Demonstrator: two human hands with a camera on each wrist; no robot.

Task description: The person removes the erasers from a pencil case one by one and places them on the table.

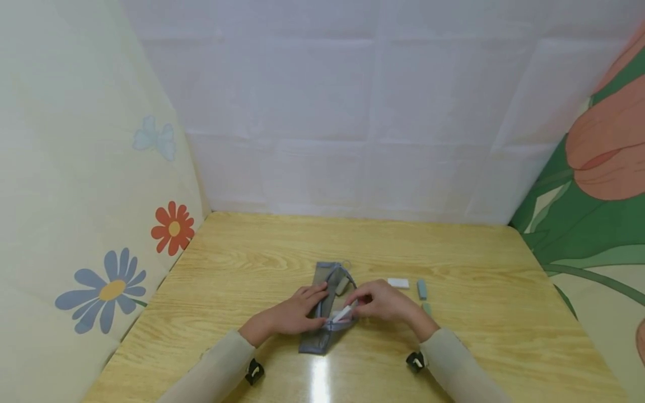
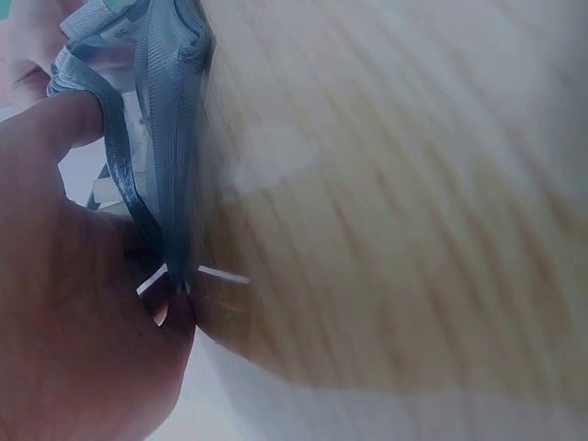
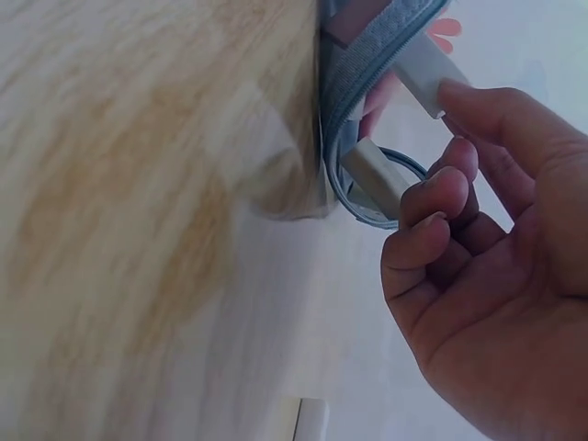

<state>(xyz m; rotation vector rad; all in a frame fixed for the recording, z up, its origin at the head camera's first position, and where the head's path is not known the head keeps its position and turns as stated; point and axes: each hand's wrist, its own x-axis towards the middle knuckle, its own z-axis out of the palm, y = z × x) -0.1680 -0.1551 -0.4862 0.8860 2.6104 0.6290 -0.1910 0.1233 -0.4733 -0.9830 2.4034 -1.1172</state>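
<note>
A grey-blue zip pouch (image 1: 313,342) with mesh sides lies on the table, its zipped mouth spread wide. My left hand (image 1: 294,314) holds the pouch's left side, with the thumb at the zipped edge in the left wrist view. Between thumb and forefinger, my right hand (image 1: 387,302) pinches a white eraser-like block (image 3: 427,78) at the pouch's mouth. A grey-beige block (image 1: 342,286) sits inside the pouch toward its far end. The right hand's other fingers curl loosely beside the opening. How deep the white block reaches into the pouch is hard to tell.
Right of the pouch, a white block (image 1: 398,283), a blue block (image 1: 421,289) and a green block (image 1: 427,309) lie on the wooden table (image 1: 262,246); the right forearm partly covers the green one. Printed cloth hangs at both sides, with a white sheet behind.
</note>
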